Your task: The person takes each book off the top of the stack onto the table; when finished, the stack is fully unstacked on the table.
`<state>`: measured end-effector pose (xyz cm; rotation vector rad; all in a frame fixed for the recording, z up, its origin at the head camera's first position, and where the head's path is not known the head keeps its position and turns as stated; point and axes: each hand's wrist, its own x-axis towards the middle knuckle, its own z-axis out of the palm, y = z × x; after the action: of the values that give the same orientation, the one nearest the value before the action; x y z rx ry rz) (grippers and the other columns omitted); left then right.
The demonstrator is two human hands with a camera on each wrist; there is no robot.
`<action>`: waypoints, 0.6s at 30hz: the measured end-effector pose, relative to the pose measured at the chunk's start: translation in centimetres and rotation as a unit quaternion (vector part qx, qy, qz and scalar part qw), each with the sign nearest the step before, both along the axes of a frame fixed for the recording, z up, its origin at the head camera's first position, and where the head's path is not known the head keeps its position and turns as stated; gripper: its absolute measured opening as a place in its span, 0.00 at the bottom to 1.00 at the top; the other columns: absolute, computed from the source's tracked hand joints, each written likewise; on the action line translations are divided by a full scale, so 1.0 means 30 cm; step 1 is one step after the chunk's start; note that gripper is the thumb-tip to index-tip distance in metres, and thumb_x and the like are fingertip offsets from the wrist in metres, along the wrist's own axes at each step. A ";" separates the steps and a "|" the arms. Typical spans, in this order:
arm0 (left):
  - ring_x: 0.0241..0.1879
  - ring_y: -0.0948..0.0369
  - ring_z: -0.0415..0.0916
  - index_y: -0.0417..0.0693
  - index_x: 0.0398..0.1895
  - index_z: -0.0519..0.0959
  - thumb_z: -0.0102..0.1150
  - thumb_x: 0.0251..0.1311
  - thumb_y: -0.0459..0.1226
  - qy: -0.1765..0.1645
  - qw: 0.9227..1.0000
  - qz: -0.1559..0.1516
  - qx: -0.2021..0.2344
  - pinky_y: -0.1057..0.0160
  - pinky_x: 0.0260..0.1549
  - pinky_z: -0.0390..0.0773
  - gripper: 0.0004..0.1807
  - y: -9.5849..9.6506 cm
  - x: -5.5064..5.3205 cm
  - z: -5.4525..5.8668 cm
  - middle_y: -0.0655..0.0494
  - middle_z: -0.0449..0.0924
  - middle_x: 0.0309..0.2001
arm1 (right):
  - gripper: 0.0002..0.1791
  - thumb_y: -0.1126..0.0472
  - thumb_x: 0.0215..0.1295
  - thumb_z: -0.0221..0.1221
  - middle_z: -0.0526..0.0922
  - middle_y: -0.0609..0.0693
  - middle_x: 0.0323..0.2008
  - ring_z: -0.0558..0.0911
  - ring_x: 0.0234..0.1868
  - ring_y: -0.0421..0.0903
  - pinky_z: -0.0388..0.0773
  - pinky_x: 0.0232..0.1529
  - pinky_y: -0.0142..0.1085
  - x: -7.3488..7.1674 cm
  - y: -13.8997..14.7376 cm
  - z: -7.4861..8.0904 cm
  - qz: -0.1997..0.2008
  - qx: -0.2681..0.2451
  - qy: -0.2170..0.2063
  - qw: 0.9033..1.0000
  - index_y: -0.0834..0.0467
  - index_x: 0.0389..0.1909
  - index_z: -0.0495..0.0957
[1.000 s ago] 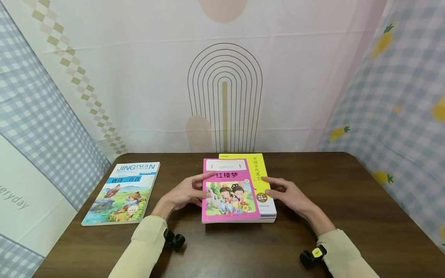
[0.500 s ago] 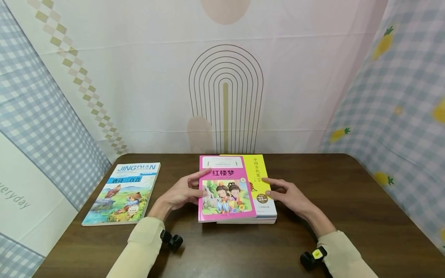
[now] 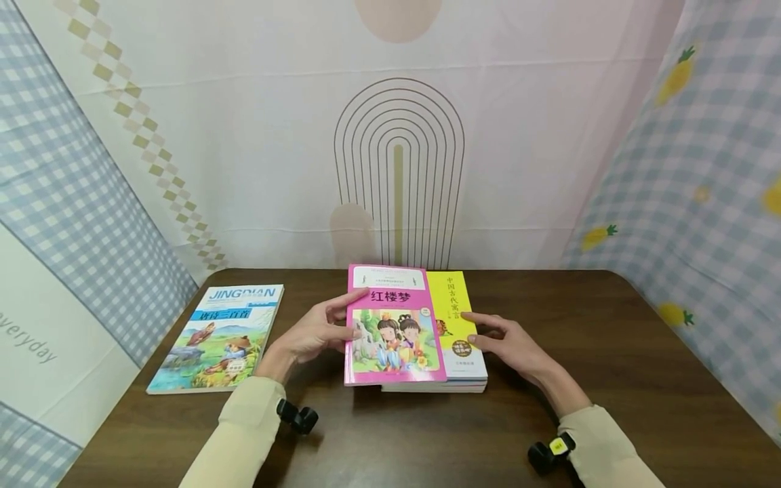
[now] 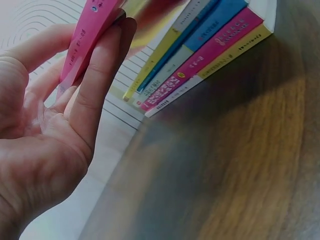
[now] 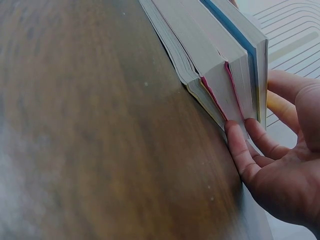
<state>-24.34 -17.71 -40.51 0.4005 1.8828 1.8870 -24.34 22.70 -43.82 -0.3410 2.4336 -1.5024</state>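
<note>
My left hand (image 3: pixel 317 332) pinches the left edge of a pink children's book (image 3: pixel 396 339) by its spine, thumb on the cover. In the left wrist view this book is raised at a tilt, apart from the stack of books. A yellow-covered book (image 3: pixel 451 312) tops that stack, partly hidden behind the pink one. Below it, blue, pink and yellow spines (image 4: pixel 220 40) show. My right hand (image 3: pixel 509 346) rests its fingertips against the right side of the stack; in the right wrist view they touch the page edges (image 5: pixel 220 85), fairly straight.
A thin book with a river scene on its cover (image 3: pixel 219 342) lies on the left of the dark wooden table (image 3: pixel 390 440). A patterned white cloth (image 3: pixel 274 169) hangs behind the table, with checked cloths at both sides.
The pink book has moved left and up off the stack with my left hand, uncovering more of the yellow book. My right hand has stayed at the stack's right side.
</note>
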 end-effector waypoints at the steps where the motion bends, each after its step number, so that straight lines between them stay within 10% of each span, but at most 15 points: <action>1: 0.52 0.52 0.87 0.59 0.85 0.58 0.65 0.68 0.28 0.000 1.000 0.000 0.000 0.48 0.48 0.89 0.45 -0.002 0.000 0.005 0.35 0.73 0.72 | 0.33 0.49 0.73 0.66 0.68 0.62 0.76 0.71 0.61 0.57 0.76 0.53 0.40 0.000 0.000 -0.001 -0.002 0.000 -0.001 1.000 0.50 0.77 0.72; 18: 0.58 0.51 0.84 0.61 0.85 0.60 0.65 0.67 0.26 -0.003 0.999 0.041 0.007 0.45 0.56 0.85 0.46 -0.079 0.011 0.086 0.35 0.70 0.73 | 0.32 0.47 0.73 0.66 0.67 0.60 0.77 0.71 0.63 0.58 0.75 0.55 0.40 -0.006 0.005 -0.005 -0.010 0.018 0.000 1.000 0.47 0.76 0.74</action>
<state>-24.01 -20.08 -37.92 0.3250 1.9101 1.9520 -24.51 22.85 -43.97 -0.3115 2.4682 -1.4636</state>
